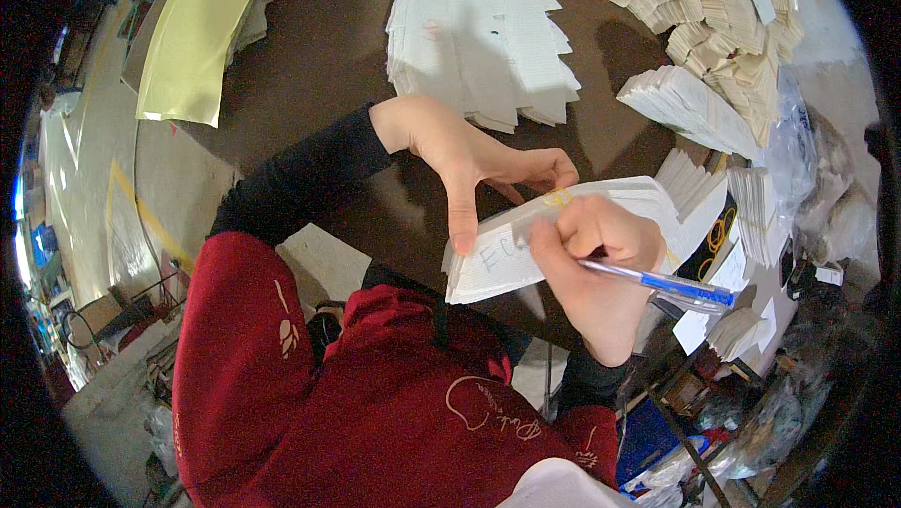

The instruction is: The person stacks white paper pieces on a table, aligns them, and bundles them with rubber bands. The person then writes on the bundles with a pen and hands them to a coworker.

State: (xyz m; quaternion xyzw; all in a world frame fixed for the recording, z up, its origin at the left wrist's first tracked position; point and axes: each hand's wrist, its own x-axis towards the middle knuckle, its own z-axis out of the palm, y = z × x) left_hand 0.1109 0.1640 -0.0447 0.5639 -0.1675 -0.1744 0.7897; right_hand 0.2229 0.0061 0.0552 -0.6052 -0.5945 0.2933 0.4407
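Observation:
A bundle of white paper pieces (511,269) lies in front of me at the table's near edge, with a yellow rubber band (557,197) around it and handwriting on its top. My left hand (469,165) holds the bundle, thumb pressed on its left end and fingers bent at its far side. A blue and clear pen (671,285) is gripped in my right hand (605,259), which rests on the bundle. The pen's back end points right; its tip is hidden behind my fingers.
A wide white paper stack (479,48) lies on the brown table (352,38). Yellow sheets (202,29) stand at the far left. Cream bundles (713,10) are heaped at the far right, near a white bundle (690,109). Several rubber bands (721,231) lie beyond my right hand.

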